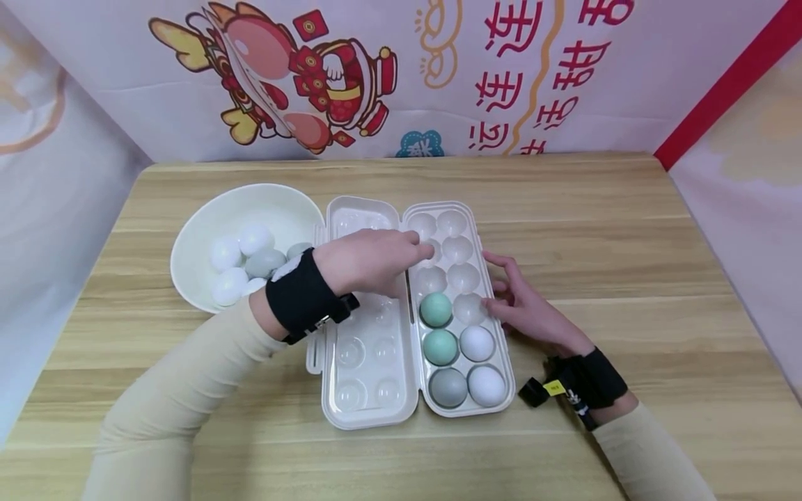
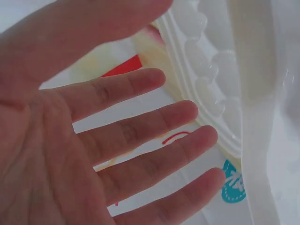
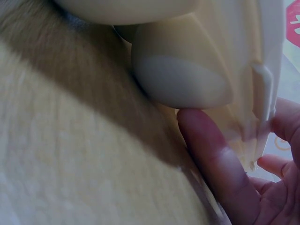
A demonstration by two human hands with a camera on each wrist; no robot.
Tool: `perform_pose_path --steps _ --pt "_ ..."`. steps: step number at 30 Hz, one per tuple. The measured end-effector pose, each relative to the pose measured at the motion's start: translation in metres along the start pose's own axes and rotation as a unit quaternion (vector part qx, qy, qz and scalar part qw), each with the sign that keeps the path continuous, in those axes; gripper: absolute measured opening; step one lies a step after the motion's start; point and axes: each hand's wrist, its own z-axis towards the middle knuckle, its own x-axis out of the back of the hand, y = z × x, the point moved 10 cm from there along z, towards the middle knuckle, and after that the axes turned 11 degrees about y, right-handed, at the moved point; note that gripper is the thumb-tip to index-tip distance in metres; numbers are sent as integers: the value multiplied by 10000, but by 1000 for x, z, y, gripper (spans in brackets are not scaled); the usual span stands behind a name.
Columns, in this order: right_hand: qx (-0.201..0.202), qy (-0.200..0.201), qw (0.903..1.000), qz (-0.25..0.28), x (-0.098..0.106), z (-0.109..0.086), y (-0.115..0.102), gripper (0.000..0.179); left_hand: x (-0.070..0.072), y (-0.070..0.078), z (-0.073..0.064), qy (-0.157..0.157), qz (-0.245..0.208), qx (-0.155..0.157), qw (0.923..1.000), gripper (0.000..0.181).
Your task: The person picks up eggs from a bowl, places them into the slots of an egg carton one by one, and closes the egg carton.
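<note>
An open egg carton [image 1: 418, 390] lies on the table, its lid folded to the left. Several eggs fill its near cups: a green egg [image 1: 435, 309], a second green egg [image 1: 441, 346], a white egg [image 1: 477, 343], another white egg [image 1: 487, 385] and a grey egg [image 1: 448, 387]. Above the hinge and far cups hovers my left hand [image 1: 370, 261]; its fingers [image 2: 140, 131] stretch out straight with nothing held. My right hand [image 1: 532, 309] holds the carton's right edge, thumb and fingers about the rim. The right wrist view shows a fingertip [image 3: 192, 119] against a cup's outer side.
A white oval bowl [image 1: 188, 229] with several white and grey eggs stands left of the carton, partly behind my left forearm. Printed cloth [image 1: 407, 83] hangs beyond the table's back edge. Wooden tabletop [image 1: 595, 229] extends to the right of the carton.
</note>
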Motion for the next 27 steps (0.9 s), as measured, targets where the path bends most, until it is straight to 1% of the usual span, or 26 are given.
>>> perform_pose_path --steps 5,11,14,16,18,21,24,27 --pt "14 -47 9999 99 -1 0 0 69 11 -10 -7 66 -84 217 9997 56" --pt "5 -68 9999 156 -1 -1 0 69 22 -27 -19 287 -229 401 9985 60" --pt "-13 -9 10000 39 0 -1 1 69 26 -37 -25 409 -346 503 9973 60" --pt "-29 -7 10000 25 0 -1 1 69 29 -43 -30 487 -442 617 9959 58" --pt "-36 -11 10000 23 0 -1 1 69 33 -52 -36 554 -509 795 9940 56" --pt "-64 -45 9999 113 -1 -1 1 69 39 -65 -46 661 -513 1023 9912 53" --pt "-88 -32 9999 112 -1 -1 1 69 44 -77 -56 779 -484 1127 9894 50" --pt "-101 -34 9999 134 -1 -1 1 69 47 -85 -64 880 -454 1194 9879 50"
